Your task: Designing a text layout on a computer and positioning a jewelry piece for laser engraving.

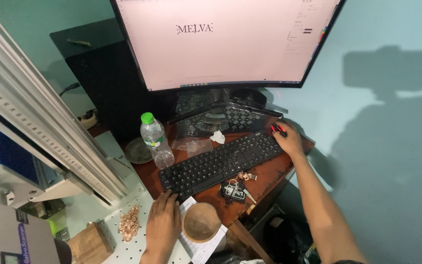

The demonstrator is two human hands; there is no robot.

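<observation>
**Both hands at the keyboard on a crowded desk**

A black keyboard (pixel 221 164) is laid diagonally across a reddish-brown desk (pixel 269 173), and everything else is placed here relative to it. The left hand (pixel 163 225) is rested at the keyboard's near-left corner, its fingertips touching the lowest keys; its grip is loose, the fingers spread and closed on nothing. The right hand (pixel 287 139) is set just off the keyboard's far-right end, its grip curled over a black mouse with red lights (pixel 279 129), most of which is hidden by the hand.

Behind the keyboard a large curved monitor (pixel 221 41) is seen, its screen pale pink with a short word near the top. A clear plastic bottle with a green cap (pixel 156 141) is stood upright just behind the keyboard's left end, with a dark round dish (pixel 137 150) beside it. A crumpled white scrap (pixel 217 137) and a clear plastic bag (pixel 194 145) are lying behind the keyboard's middle.

In front of the keyboard, a bunch of keys with a black fob (pixel 234 190) is lying on the desk, near small copper-coloured pieces (pixel 246 176). A round wooden bowl (pixel 200 222) is set on a printed paper (pixel 203 247), just right of the left hand. Left of that hand, a heap of copper-coloured bits (pixel 129 222) is piled on a pale perforated metal plate (pixel 137 249), next to a wooden block (pixel 90 243).
</observation>
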